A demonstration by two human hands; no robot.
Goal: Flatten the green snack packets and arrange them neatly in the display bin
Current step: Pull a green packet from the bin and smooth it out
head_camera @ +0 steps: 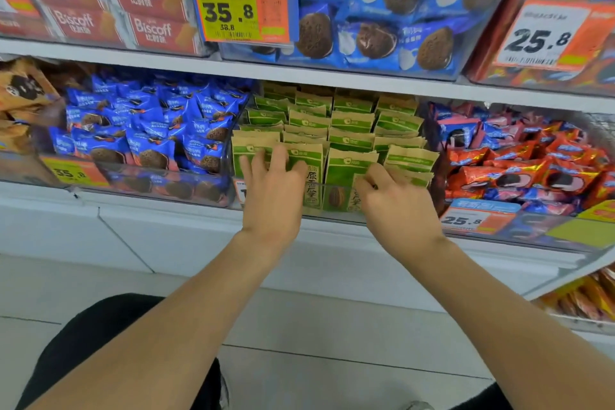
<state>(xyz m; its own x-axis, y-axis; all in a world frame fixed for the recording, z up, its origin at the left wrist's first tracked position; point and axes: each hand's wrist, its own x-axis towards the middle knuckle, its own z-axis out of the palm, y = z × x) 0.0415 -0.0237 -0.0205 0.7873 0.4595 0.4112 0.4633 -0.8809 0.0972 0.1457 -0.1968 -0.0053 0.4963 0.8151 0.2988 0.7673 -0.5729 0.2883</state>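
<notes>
Grip of right hand (396, 206) pinches 原香 green packets (347, 168); left hand (273, 190) presses.

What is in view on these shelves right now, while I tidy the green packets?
green snack packets: many, green and tan, in rows in the middle bin
display bin: one, clear, lower shelf centre
blue cookie packets: many, blue, bin left of the green ones
red and blue packets: many, bin to the right
orange-brown packets: several, lower shelf far left
Biscoff boxes: four showing, red, upper shelf left
sandwich-cookie packs: several, blue, upper shelf centre
price tags: at least four, yellow and orange, on bin fronts
left hand: fingers spread on the front-left packets
right hand: fingers curled on the front-right packets
</notes>
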